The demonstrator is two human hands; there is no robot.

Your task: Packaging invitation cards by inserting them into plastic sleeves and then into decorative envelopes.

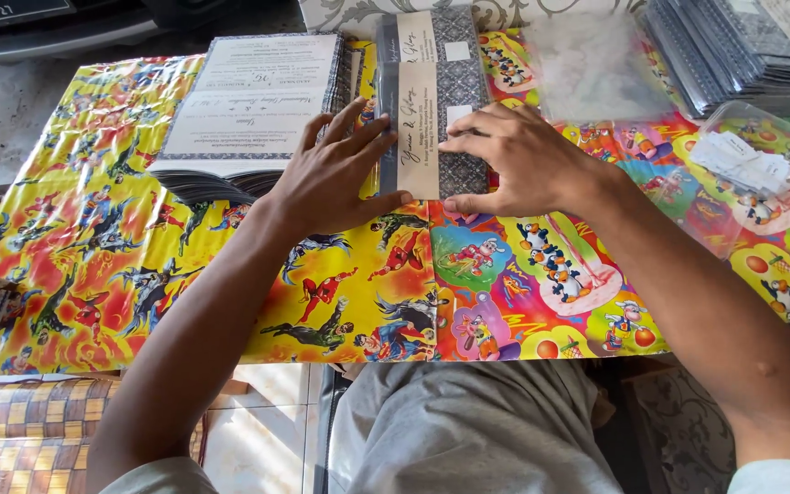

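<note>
Pressing flat, we note both hands on the grey patterned card (432, 128) at table centre: left hand (331, 178) fingers spread along its left edge, right hand (514, 160) fingers extended across it, neither gripping.

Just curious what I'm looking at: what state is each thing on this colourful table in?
Grey patterned card with cream band: closed, flat, pressed by both hands.
Left hand: flat, fingers spread on the card.
Right hand: flat on the card.
Grey-bordered white printed card pile: stacked, fanned.
Clear plastic tub: open, holding white paper slips.
</note>
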